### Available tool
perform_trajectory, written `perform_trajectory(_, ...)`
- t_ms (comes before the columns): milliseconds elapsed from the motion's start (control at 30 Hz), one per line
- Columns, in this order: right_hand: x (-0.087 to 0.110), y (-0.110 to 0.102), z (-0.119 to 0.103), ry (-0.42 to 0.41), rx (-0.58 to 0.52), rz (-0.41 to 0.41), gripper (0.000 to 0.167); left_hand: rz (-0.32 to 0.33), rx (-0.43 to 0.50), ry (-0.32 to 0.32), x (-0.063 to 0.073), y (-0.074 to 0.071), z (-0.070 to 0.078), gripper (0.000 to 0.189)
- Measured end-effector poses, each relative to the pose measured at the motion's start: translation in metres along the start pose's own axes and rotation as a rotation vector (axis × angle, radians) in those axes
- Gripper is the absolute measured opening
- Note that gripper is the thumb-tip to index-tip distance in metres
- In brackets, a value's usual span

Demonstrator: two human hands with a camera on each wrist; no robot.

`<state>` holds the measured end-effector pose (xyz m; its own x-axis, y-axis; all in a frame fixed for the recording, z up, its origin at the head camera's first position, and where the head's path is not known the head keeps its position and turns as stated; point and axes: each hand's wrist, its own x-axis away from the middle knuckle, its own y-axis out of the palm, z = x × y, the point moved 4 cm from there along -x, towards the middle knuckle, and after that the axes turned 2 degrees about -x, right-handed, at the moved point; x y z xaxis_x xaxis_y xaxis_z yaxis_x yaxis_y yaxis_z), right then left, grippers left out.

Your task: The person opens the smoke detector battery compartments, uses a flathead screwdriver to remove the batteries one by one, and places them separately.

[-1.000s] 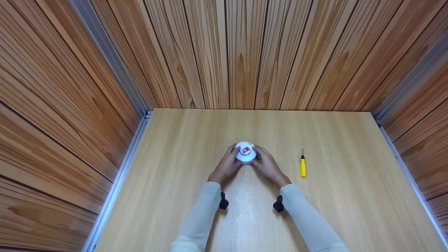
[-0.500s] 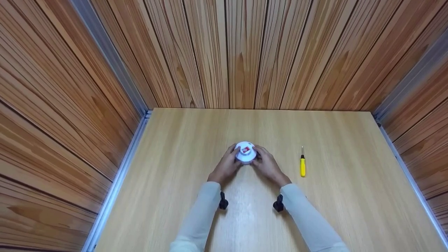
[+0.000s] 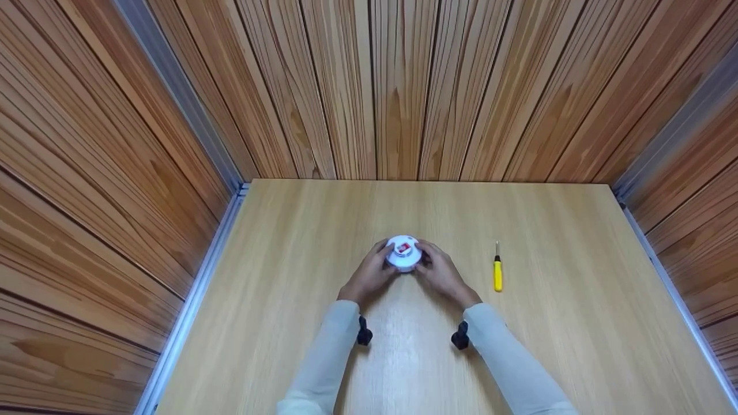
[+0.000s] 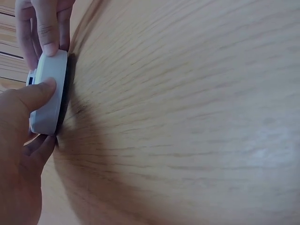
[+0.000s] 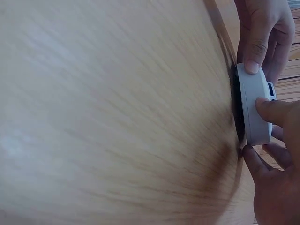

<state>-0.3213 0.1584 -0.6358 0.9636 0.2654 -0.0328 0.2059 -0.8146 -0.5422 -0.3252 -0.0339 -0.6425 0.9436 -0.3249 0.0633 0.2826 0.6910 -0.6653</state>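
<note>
A round white smoke detector point(image 3: 403, 263), with a raised middle and a red-and-white label, is at the centre of the table. My left hand point(image 3: 372, 273) holds it from the left, my right hand point(image 3: 443, 272) from the right. In the left wrist view, a thumb lies on the pale side of the detector point(image 4: 52, 105) while fingers reach around its lower edge. The right wrist view has both thumbs on the detector point(image 5: 255, 110), its dark underside close over the table. To the right of my right hand lies a screwdriver point(image 3: 498, 276) with a yellow handle, its tip pointing away.
The wooden table point(image 3: 288, 230) has metal rails point(image 3: 193, 311) along its sides. Wood-plank walls point(image 3: 398, 104) rise at the back, left and right. A small black wrist camera point(image 3: 364, 333) sits at the left cuff, with another point(image 3: 459, 336) at the right.
Both hands keep their hold on the smoke detector. It and my left wrist have shifted very slightly to the left, and the head view has moved a touch.
</note>
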Motion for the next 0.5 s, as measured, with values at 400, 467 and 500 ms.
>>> perform_trajectory(400, 0.0031, -0.0039, -0.0041, -0.003, -0.041, -0.014, 0.050, -0.022, 0.058, -0.032, 0.0011, -0.0027, 0.0000, 0.065)
perform_trajectory(467, 0.0032, -0.0051, -0.0046, -0.014, -0.058, -0.007, 0.049, -0.008, 0.060, -0.006, 0.0010, -0.0032, 0.0003, 0.063)
perform_trajectory(500, 0.0032, -0.0059, -0.0049, -0.019, -0.066, -0.003, 0.049, 0.000, 0.059, 0.010, 0.0011, -0.0035, 0.0007, 0.062)
